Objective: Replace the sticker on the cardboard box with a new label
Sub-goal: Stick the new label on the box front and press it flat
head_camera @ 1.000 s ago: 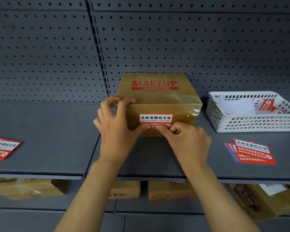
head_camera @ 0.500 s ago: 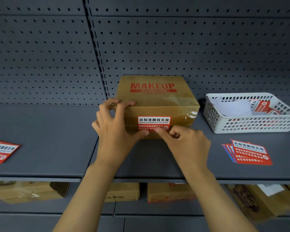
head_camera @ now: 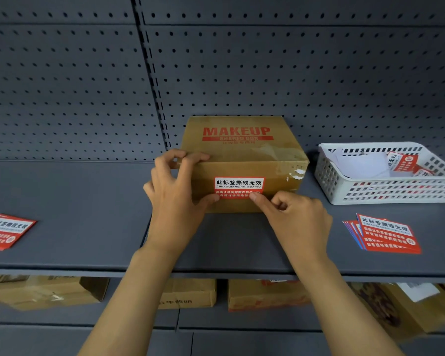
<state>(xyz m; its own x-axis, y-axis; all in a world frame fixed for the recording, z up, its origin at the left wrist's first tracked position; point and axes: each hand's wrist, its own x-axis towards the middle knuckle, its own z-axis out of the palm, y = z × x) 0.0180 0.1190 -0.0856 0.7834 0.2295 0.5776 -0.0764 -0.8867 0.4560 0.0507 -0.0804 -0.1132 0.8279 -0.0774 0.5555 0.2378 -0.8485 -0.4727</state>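
Right hand, mostly clenched, presses its forefinger on the red sticker, hiding the corner at 5 o'clock; left hand grasps the cardboard box on the grey shelf, hiding the box's 9 o'clock edge

Matt cardboard box, glossy sticker

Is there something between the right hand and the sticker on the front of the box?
Nothing visible. The right hand already has its fingertip on the lower right edge of the sticker on the cardboard box; the left hand steadies the box's left side.
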